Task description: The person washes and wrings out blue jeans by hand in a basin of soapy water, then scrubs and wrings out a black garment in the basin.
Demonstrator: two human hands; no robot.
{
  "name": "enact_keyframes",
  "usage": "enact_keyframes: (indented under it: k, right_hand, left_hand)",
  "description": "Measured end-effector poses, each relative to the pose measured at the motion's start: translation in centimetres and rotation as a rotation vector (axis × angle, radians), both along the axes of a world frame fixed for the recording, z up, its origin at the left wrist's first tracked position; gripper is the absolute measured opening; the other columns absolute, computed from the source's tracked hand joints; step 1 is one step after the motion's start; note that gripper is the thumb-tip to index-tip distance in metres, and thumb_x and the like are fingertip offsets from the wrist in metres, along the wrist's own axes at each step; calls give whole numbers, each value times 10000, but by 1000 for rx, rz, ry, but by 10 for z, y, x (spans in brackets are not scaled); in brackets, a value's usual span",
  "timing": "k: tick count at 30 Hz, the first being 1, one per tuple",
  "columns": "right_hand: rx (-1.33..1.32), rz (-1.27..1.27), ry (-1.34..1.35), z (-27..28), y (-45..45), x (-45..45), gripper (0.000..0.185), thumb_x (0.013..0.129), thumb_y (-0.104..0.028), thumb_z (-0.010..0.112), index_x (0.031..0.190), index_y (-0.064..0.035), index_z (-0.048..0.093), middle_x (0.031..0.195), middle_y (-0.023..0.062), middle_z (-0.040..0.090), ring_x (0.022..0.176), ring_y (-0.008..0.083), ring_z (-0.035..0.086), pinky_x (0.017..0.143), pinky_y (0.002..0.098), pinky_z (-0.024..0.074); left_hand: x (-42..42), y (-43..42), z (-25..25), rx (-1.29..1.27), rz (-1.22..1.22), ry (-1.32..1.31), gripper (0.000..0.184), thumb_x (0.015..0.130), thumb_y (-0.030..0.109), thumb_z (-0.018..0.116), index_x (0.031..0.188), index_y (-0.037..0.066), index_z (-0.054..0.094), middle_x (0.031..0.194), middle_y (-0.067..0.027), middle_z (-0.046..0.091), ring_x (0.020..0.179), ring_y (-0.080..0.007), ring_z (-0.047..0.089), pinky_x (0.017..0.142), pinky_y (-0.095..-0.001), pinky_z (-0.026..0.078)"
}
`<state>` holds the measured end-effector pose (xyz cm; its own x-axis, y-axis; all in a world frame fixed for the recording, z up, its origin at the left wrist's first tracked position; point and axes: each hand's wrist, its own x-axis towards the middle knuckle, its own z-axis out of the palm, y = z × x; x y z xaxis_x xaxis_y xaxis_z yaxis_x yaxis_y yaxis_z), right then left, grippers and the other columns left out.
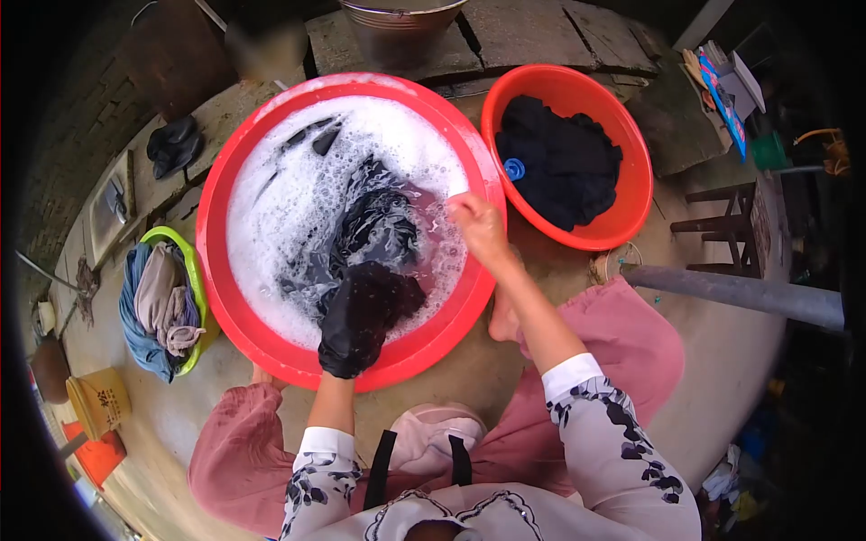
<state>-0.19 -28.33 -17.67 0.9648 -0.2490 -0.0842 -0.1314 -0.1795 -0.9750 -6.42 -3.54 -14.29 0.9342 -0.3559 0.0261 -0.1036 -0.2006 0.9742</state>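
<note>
A wide red tub (214,270) of foamy water (289,189) stands in front of me. Dark wet cloth (370,225) floats in its middle. Black cloth (365,311) covers my left hand at the near rim, so its fingers are hidden; only the wrist shows below the cloth. Over the right side of the tub, close to the inner rim, my right hand (480,230) is curled closed. It is slightly blurred, and whether anything is inside it cannot be made out.
An orange-red basin (639,194) with dark clothes (559,162) and a blue round cap (514,169) stands right of the tub. A green basin (195,270) of clothes is left. A metal bucket (401,32) stands behind, a stool (726,225) and grey pole (735,293) at right.
</note>
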Motion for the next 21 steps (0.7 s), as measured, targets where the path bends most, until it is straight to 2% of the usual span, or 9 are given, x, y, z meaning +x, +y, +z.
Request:
enact_keyframes:
  k: [2,3,4,7,12,13,15,19,21]
  right_hand:
    - [-427,-277,22,-22,-78,32,128,801,-77,555,877,-23,642,808,162,653,759,259,647,685,336,489]
    - [-554,-260,65,-51,-117,41,147,797,-85,550,892,-30,648,883,179,652,856,314,636,752,379,490]
    - [-673,-219,198,-69,-143,49,199,794,-91,540,958,-41,641,929,168,651,901,326,621,795,389,480]
    - [-875,175,390,-105,-187,61,425,730,0,484,1143,-44,575,1181,160,562,1106,309,526,955,374,404]
    - [-937,462,527,-151,-211,94,545,736,-5,496,1279,-21,452,1327,180,439,1229,298,425,1032,352,340]
    - [-968,494,546,-165,-216,100,517,757,-51,534,1268,-16,464,1324,179,442,1228,301,425,1032,352,340]
    - [-986,523,498,-164,-217,107,423,788,-79,544,1204,-9,520,1263,180,490,1137,336,496,967,383,399]
    - [-462,334,805,-150,-208,105,404,753,-67,639,1137,28,552,966,170,623,853,231,624,770,329,488]
    - [-414,179,544,-168,-213,98,226,763,-45,626,976,24,594,763,76,596,589,133,554,475,263,431]
  left_hand:
    - [20,-3,15,366,-210,-624,253,805,15,555,1056,43,567,974,-128,601,895,-274,580,799,-339,457]
    - [20,-6,12,209,-144,-330,347,755,12,605,1098,58,571,1030,-143,598,944,-301,573,845,-353,447]
    - [19,-10,14,216,-147,-325,347,755,12,605,1098,58,571,1030,-143,598,944,-301,573,845,-353,447]
    - [20,-29,13,649,-115,-477,409,753,16,627,1154,34,549,1112,-156,584,1028,-312,554,908,-358,422]
    - [12,-40,-15,237,129,-81,423,787,30,610,1199,5,520,1181,-177,554,1097,-314,527,962,-366,392]
    - [20,-34,-13,545,-75,-390,416,810,44,597,1203,-46,494,1191,-184,545,1106,-309,524,983,-382,385]
    - [16,-24,-33,651,-97,-428,435,806,54,607,1207,-59,483,1195,-189,540,1107,-312,523,992,-390,381]
    - [10,-34,-24,793,-89,-495,490,791,87,641,1213,-82,457,1205,-191,530,1108,-317,520,1004,-397,377]
    - [14,-37,-13,733,-95,-415,488,789,78,642,1219,-61,458,1203,-184,531,1105,-305,524,988,-388,389]
